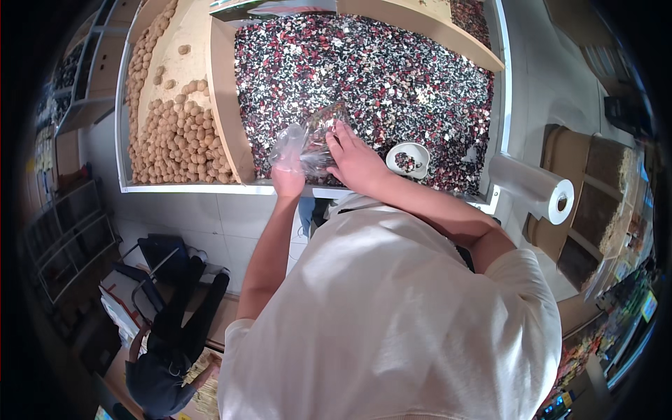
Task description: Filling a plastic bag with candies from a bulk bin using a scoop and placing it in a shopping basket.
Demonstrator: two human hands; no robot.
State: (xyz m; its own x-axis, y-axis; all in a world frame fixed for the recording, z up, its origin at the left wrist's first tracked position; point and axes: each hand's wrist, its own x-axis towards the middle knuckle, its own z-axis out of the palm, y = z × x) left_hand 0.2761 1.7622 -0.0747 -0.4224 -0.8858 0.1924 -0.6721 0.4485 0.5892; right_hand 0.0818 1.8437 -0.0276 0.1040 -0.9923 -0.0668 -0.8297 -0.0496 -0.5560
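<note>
A clear plastic bag (321, 131) with dark and red mixed contents is between my hands, over the front of a wide bin of mixed beans and grains (362, 79). My left hand (288, 181) grips the bag's gathered neck, and loose film bunches above the fingers. The fingers of my right hand (359, 160) are stretched out and apart against the bag's right side. Just right of that hand, a white scoop (421, 148) rests on the mix with some of it inside.
Left of a wooden divider (228, 100), walnuts (181, 134) are heaped. A plastic bag roll (530, 186) juts out at the bin's right corner. A white rim (199, 189) runs along the front. Behind me on the left, a person in dark clothes (163, 362) is beside a chair (163, 257).
</note>
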